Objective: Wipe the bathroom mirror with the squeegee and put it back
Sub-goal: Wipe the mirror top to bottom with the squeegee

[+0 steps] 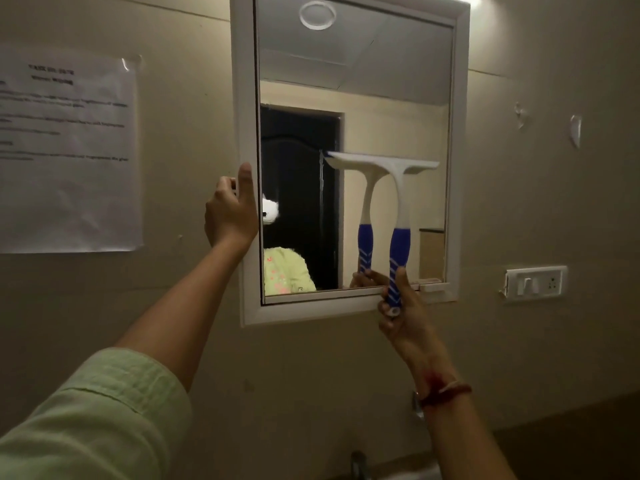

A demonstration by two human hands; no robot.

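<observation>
**Wall and what was fixed to it**

A beige wall (346, 368) was seen carrying a white-framed mirror (353, 81). A printed paper sheet (69, 150) was taped to its left, its text blurred. A white switch plate (535, 281) was mounted to the mirror's lower right, with torn tape scraps (575, 131) stuck above it.

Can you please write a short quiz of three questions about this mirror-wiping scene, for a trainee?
1. True or false: the squeegee is held with its blade end up.
2. Which hand grips the mirror frame?
   A. left hand
   B. right hand
3. Fill in: the paper sheet hangs on the wall on the ____ side of the mirror.

Key:
1. True; the blade lies against the glass, the blue handle below.
2. A; the right hand holds the handle.
3. Left.
</observation>
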